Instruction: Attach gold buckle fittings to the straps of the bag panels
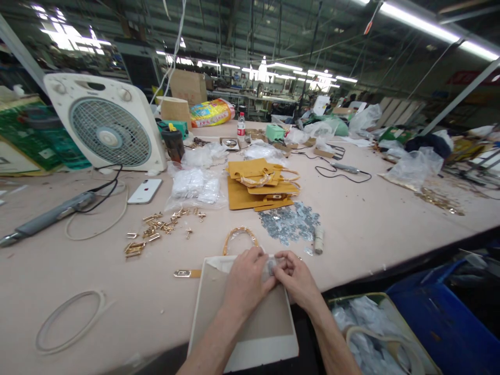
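Observation:
A bag piece (265,312) with a grey-beige board face and white edges lies before me, its lower part over the table's front edge. From its far side stick out a plastic-wrapped tan handle (240,232) and, at left, a tan strap with a metal plate (183,273). My left hand (246,276) rests on the board, fingers curled over its top edge. Beside it my right hand (296,276) is closed in a pinch at the top right corner. Between the hands shows a small clear plastic piece (270,264) with a greyish round spot; the fingertips partly hide it.
Mustard bag pieces (253,187) are stacked beyond, near scattered silver metal plates (291,221) and a small roll (319,239). Left are gold fittings (156,226), a phone (145,191), an electric screwdriver (54,214), a tape ring (70,321) and a fan (109,130). A blue bin (441,307) stands right.

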